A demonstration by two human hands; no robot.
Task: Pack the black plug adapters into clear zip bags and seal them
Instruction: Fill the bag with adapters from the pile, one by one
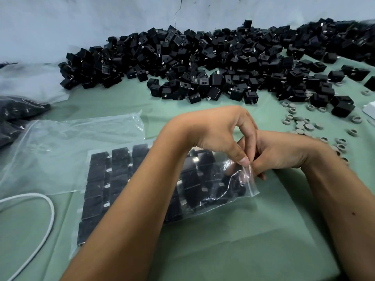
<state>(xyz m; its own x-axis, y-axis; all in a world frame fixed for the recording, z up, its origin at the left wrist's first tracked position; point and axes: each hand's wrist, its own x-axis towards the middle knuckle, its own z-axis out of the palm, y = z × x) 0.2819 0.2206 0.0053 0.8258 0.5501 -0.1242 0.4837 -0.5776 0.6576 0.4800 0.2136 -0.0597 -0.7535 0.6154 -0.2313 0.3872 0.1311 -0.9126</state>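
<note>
A clear zip bag (246, 186) filled with rows of black plug adapters (97, 179) lies on the green table in front of me. My left hand (219, 136) reaches over the bag and pinches its zip edge at the right end between thumb and fingers. My right hand (284, 153) meets it there and pinches the same edge from the right. My left forearm hides the middle of the bag. A large heap of loose black plug adapters (192, 63) stretches across the far side of the table.
An empty clear bag (67, 147) lies left of the filled one. A white cable (48, 207) loops at the left edge. Small grey rings (304, 124) are scattered at the right. A dark filled bag (18, 112) sits at the far left, and a pale wall rises behind.
</note>
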